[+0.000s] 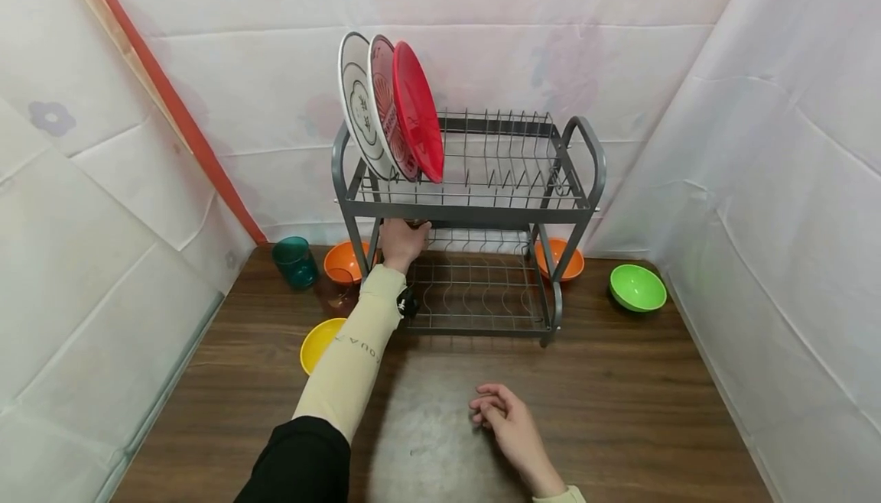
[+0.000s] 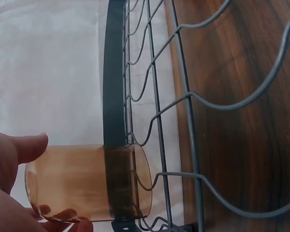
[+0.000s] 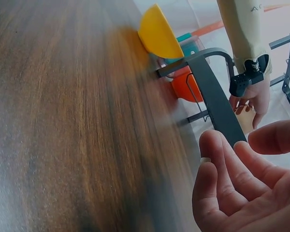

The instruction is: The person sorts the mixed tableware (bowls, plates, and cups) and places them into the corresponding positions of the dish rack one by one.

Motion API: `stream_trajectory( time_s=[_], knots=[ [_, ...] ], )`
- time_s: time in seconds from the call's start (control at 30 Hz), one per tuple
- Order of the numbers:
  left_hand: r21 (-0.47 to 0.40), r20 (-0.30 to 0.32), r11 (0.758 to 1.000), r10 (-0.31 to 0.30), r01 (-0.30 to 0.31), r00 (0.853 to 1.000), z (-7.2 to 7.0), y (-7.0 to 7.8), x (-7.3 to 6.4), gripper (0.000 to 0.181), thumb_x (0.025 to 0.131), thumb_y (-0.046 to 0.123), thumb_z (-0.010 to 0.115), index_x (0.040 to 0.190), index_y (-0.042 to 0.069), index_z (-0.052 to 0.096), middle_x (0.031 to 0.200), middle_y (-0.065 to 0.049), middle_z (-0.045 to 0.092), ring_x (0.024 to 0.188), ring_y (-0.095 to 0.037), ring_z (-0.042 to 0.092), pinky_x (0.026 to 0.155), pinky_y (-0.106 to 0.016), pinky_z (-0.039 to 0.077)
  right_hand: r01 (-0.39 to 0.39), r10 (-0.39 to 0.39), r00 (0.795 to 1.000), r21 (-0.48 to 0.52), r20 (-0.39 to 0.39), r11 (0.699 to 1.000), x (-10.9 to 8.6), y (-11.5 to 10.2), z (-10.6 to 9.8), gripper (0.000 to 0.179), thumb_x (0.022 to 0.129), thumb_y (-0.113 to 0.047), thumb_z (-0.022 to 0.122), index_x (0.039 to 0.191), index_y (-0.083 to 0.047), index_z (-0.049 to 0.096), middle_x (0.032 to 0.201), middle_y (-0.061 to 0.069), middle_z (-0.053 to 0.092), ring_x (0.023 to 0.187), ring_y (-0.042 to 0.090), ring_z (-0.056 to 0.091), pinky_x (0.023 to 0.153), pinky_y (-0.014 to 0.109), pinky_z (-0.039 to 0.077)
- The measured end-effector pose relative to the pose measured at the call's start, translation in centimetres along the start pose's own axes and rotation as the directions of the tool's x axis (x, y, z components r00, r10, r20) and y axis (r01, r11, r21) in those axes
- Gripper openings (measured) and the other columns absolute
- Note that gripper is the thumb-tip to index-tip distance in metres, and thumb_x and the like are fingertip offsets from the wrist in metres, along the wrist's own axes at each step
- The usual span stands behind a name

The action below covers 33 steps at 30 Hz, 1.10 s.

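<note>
Reaching between the tiers of the grey dish rack (image 1: 468, 214), my left hand (image 1: 404, 244) grips a clear amber cup (image 2: 82, 181). In the left wrist view, the thumb lies on one side of its rim end and the fingers curl round the other. The base end of the cup is at the wavy wires of the lower tier, toward the rack's left back. My right hand (image 1: 511, 430) hovers over the front of the table, fingers loosely curled with nothing in them.
Three plates, white, patterned red and plain red (image 1: 420, 111), stand in the upper tier's left. Left of the rack are a teal cup (image 1: 294, 262), another amber cup (image 1: 336, 295), an orange bowl (image 1: 342, 261) and a yellow bowl (image 1: 320, 342). Rightward sit orange (image 1: 570, 263) and green (image 1: 637, 287) bowls.
</note>
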State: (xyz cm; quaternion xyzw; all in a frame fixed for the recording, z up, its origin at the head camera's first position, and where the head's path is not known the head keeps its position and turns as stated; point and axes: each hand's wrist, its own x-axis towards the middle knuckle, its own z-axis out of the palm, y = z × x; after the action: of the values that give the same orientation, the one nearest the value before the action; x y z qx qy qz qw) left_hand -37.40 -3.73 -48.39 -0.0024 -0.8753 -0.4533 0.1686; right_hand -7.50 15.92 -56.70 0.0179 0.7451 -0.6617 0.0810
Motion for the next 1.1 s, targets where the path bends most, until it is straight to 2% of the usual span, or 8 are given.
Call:
stream_trajectory(
  time_s=[0.13, 0.33, 0.57, 0.63, 0.7, 0.8, 1.0, 1.1],
  knots=[
    [0.032, 0.002, 0.999, 0.016, -0.016, 1.000, -0.1, 0.4, -0.2, 0.067, 0.091, 0.027, 0.074, 0.146, 0.007, 0.042, 0.143, -0.018, 0.044, 0.136, -0.038, 0.035, 0.117, -0.052, 0.010, -0.003, 0.003, 1.000, -0.005, -0.001, 1.000, 0.0, -0.1, 0.0, 0.029, 0.099, -0.003, 0.054, 0.125, 0.008, 0.055, 0.103, 0.019, 0.070, 0.088, 0.031, 0.068, 0.075, 0.033, 0.054],
    [0.050, -0.005, 0.995, 0.084, -0.083, 0.996, -0.5, 1.4, -1.1, 0.061, 0.096, 0.029, 0.067, 0.144, 0.005, 0.040, 0.142, -0.021, 0.041, 0.132, -0.040, 0.032, 0.113, -0.051, 0.013, -0.008, 0.008, 1.000, -0.004, -0.004, 1.000, 0.0, -0.1, 0.0, 0.031, 0.099, -0.003, 0.055, 0.127, 0.009, 0.053, 0.104, 0.021, 0.069, 0.089, 0.031, 0.068, 0.075, 0.033, 0.054],
    [0.018, -0.001, 0.997, 0.070, -0.070, 0.998, -1.3, 2.6, -2.9, 0.077, 0.098, 0.031, 0.063, 0.156, 0.006, 0.021, 0.153, -0.020, 0.028, 0.140, -0.040, 0.022, 0.114, -0.050, 0.013, -0.010, 0.010, 1.000, -0.007, -0.006, 1.000, 0.1, -0.2, 0.2, 0.034, 0.098, -0.002, 0.055, 0.131, 0.008, 0.051, 0.105, 0.021, 0.070, 0.089, 0.032, 0.068, 0.074, 0.031, 0.054],
    [-0.008, 0.000, 0.998, 0.067, -0.067, 0.998, -1.7, 2.8, -3.5, 0.078, 0.098, 0.031, 0.063, 0.157, 0.007, 0.019, 0.156, -0.018, 0.026, 0.142, -0.041, 0.019, 0.114, -0.052, 0.015, -0.007, 0.007, 1.000, -0.008, -0.006, 1.000, 0.0, -0.3, 0.2, 0.035, 0.098, -0.002, 0.055, 0.132, 0.008, 0.050, 0.104, 0.020, 0.070, 0.089, 0.032, 0.068, 0.074, 0.031, 0.054],
    [-0.047, -0.002, 0.997, 0.065, -0.065, 0.998, -2.2, 3.0, -4.1, 0.077, 0.097, 0.030, 0.064, 0.158, 0.009, 0.021, 0.157, -0.017, 0.026, 0.142, -0.042, 0.018, 0.113, -0.054, 0.019, -0.007, 0.007, 1.000, -0.005, -0.004, 1.000, 0.0, -0.2, 0.2, 0.036, 0.099, -0.002, 0.054, 0.132, 0.008, 0.049, 0.104, 0.019, 0.070, 0.089, 0.032, 0.068, 0.074, 0.031, 0.054],
    [-0.100, 0.006, 0.993, 0.058, -0.057, 0.998, -2.9, 3.3, -5.2, 0.071, 0.098, 0.030, 0.063, 0.156, 0.011, 0.028, 0.154, -0.016, 0.033, 0.142, -0.042, 0.020, 0.110, -0.055, 0.024, -0.006, 0.006, 1.000, 0.008, -0.004, 1.000, 0.0, -0.1, 0.1, 0.035, 0.099, -0.002, 0.054, 0.132, 0.009, 0.049, 0.104, 0.019, 0.070, 0.088, 0.032, 0.068, 0.074, 0.031, 0.054],
    [-0.124, 0.039, 0.990, 0.067, -0.061, 0.997, -4.5, 3.7, -7.4, 0.058, 0.099, 0.033, 0.060, 0.147, 0.004, 0.043, 0.147, -0.017, 0.045, 0.141, -0.037, 0.031, 0.112, -0.052, 0.027, 0.001, -0.001, 0.999, 0.013, -0.034, 1.000, 0.1, 0.0, -0.1, 0.032, 0.099, -0.001, 0.054, 0.130, 0.009, 0.051, 0.105, 0.022, 0.069, 0.088, 0.033, 0.068, 0.073, 0.030, 0.054],
    [-0.196, 0.032, 0.978, 0.071, -0.064, 0.997, -5.3, 3.5, -8.6, 0.050, 0.100, 0.029, 0.061, 0.141, 0.004, 0.051, 0.141, -0.017, 0.052, 0.135, -0.032, 0.042, 0.105, -0.050, 0.037, 0.008, -0.007, 0.999, 0.011, -0.051, 1.000, 0.2, -0.1, -0.2, 0.031, 0.099, -0.001, 0.054, 0.128, 0.009, 0.052, 0.106, 0.023, 0.068, 0.089, 0.034, 0.067, 0.073, 0.031, 0.054]
  ],
)
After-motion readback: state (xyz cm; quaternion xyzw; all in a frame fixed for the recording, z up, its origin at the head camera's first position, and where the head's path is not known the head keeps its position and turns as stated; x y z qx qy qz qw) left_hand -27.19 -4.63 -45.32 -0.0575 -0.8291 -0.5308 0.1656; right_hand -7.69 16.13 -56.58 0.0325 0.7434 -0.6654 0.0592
